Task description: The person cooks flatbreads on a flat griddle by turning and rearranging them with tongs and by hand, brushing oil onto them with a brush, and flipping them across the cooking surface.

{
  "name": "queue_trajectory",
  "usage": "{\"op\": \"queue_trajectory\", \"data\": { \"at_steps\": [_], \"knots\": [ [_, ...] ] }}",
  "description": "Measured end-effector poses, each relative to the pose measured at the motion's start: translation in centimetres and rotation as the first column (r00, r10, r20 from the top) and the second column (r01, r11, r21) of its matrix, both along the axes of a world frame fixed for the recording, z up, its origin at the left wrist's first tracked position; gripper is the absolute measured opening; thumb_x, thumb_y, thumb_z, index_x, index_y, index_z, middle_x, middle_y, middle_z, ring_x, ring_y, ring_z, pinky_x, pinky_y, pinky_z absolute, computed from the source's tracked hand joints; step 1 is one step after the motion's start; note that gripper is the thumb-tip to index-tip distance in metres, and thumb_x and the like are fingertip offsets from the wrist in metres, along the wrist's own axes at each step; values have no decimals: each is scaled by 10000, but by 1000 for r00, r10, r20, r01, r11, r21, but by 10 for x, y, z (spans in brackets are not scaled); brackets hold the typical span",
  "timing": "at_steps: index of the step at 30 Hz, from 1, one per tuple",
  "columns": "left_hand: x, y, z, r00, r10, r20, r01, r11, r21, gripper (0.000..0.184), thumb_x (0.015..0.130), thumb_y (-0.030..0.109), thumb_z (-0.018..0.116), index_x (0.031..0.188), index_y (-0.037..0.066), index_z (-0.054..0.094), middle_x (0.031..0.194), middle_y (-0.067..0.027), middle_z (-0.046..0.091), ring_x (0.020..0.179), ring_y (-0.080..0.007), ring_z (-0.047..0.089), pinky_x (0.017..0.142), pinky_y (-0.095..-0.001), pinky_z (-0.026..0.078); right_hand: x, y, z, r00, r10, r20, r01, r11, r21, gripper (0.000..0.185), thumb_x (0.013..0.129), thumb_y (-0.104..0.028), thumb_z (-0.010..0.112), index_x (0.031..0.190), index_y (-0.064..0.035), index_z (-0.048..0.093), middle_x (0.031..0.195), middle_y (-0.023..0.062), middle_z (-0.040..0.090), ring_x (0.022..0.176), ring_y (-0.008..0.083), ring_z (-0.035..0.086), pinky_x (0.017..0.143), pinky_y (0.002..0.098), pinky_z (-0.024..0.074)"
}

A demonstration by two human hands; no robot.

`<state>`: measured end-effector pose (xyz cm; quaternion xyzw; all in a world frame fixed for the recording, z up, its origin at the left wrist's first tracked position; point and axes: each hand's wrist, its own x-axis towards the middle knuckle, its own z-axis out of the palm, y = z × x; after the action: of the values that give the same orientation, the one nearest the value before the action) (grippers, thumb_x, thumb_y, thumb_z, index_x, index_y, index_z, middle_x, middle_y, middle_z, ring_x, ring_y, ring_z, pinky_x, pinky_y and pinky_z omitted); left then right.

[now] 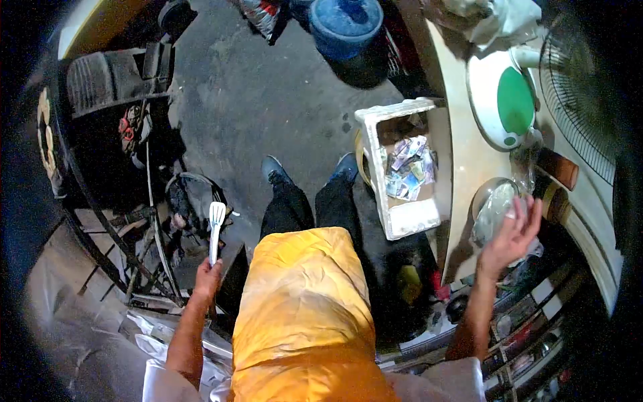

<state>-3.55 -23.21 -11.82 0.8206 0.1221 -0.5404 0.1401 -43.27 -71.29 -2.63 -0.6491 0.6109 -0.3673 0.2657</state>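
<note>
A pair of metal tongs [216, 224] points upward from my left hand [206, 278], whose fingers are wrapped round its lower end. On the right, my right hand [512, 234] is raised with its fingers apart and nothing in its grasp. It is over or beside a bowl lined with clear plastic [494, 209] on the counter; whether it touches the plastic I cannot tell. Left of that, a white foam box [414, 218] holds crumpled banknotes [410, 164].
A fan [579, 94] and a white stand with a green disc [516, 100] are at the right. A blue water container [345, 27] stands on the floor at the top. Black metal bars and sticks [154, 221] fill the left side.
</note>
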Motion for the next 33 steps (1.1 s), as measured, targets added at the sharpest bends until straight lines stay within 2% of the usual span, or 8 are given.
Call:
{"op": "queue_trajectory", "data": {
  "at_steps": [10, 16, 18, 20, 24, 26, 28, 33],
  "knots": [
    [54, 5, 45, 966, 254, 44, -235, 938, -254, 229, 1004, 310, 512, 1108, 121, 587, 562, 67, 337, 432, -70, 309, 395, -256, 249, 184, 65, 14, 941, 82, 327, -257, 805, 535, 403, 940, -103, 576, 1316, 25, 508, 1161, 149, 619, 935, 183, 650, 813, 316, 533],
    [98, -16, 96, 809, 569, -146, -550, 646, -530, 239, 1010, 250, 462, 1174, 89, 530, 652, 19, 455, 512, -86, 403, 498, -262, 381, 272, 141, 23, 831, 268, 487, -553, 492, 672, 393, 891, -58, 621, 1273, 8, 558, 1089, 123, 651, 935, 177, 646, 886, 309, 520],
    [112, -26, 103, 702, 650, -291, -636, 388, -667, 218, 989, 173, 486, 1170, 58, 525, 744, -18, 526, 641, -129, 504, 637, -302, 469, 314, 165, 42, 764, 489, 422, -626, 401, 669, 386, 915, -88, 631, 1284, 1, 560, 1152, 134, 644, 991, 187, 638, 895, 314, 530],
    [128, -37, 117, 615, 616, -493, -705, 148, -694, 201, 947, 59, 524, 1146, 38, 543, 908, -90, 610, 871, -227, 599, 862, -378, 498, 352, 190, 51, 622, 658, 426, -722, 270, 637, 403, 921, -133, 642, 1297, -15, 557, 1149, 131, 645, 1056, 203, 622, 908, 328, 525],
    [151, -96, 151, 660, 419, -623, -655, -85, -751, 156, 948, 45, 517, 1092, 37, 577, 1005, -111, 622, 1000, -259, 616, 970, -425, 473, 412, 207, 96, 224, 957, 186, -902, 132, 411, 494, 915, -194, 659, 1352, -29, 497, 1262, 164, 580, 1134, 272, 593, 964, 370, 470],
    [158, -125, 162, 653, 293, -698, -679, -181, -711, 158, 953, 44, 512, 1096, 56, 578, 1026, -112, 620, 1013, -261, 612, 957, -427, 476, 427, 200, 99, 181, 943, 278, -923, 66, 378, 505, 921, -189, 649, 1367, -31, 475, 1250, 160, 581, 1149, 260, 574, 985, 379, 453],
    [169, -155, 173, 599, 194, -777, -721, -292, -629, 163, 963, 67, 520, 1116, 69, 573, 1049, -108, 617, 1019, -262, 613, 957, -432, 479, 439, 184, 109, 253, 901, 354, -875, 57, 480, 399, 942, -165, 618, 1299, -11, 529, 1086, 113, 630, 958, 167, 615, 839, 317, 512],
    [207, -203, 174, 659, 31, -751, -714, -286, -639, 182, 969, 85, 534, 1142, 84, 588, 1085, -98, 632, 1083, -251, 618, 977, -438, 473, 457, 122, 102, 232, 874, 427, -845, -36, 533, 251, 973, -77, 501, 1194, -5, 595, 764, -3, 576, 636, 74, 515, 564, 236, 429]
  ]
}}
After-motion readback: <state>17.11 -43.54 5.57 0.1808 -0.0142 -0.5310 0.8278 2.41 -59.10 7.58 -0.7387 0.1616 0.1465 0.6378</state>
